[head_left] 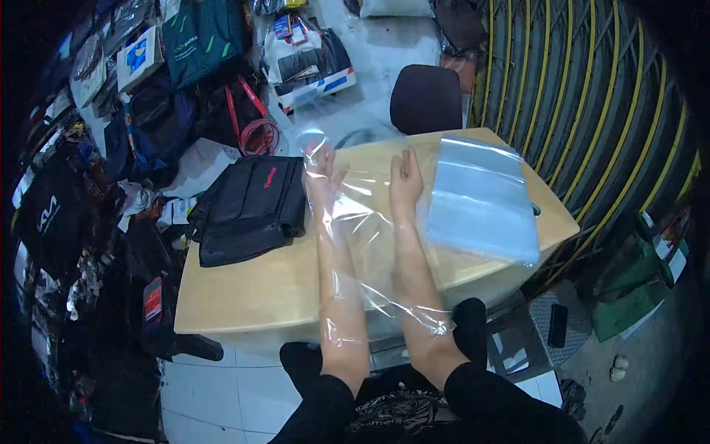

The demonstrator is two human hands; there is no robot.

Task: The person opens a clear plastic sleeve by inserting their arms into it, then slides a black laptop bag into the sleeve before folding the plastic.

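Note:
A large clear plastic bag [362, 211] is spread around both my forearms above the wooden table, its glossy folds catching the light. Inside it, my left hand [321, 166] has its fingers stretched away from me, seen through the film. My right hand [406, 185] points the same way with straight fingers, some distance from the left, and also appears to be within the plastic. To the left lies a pile of folded black fabric bags [248, 211] with small red lettering. A stack of flat clear plastic bags [481, 200] rests just right of my right hand.
The wooden table [244, 300] stands before me. Beyond it are a dark chair back [425, 98] and a plastic-wrapped pile [309, 63]. Bags and clutter crowd the left floor. A folding metal gate [569, 81] lines the right; a phone [558, 325] lies on a grey stool.

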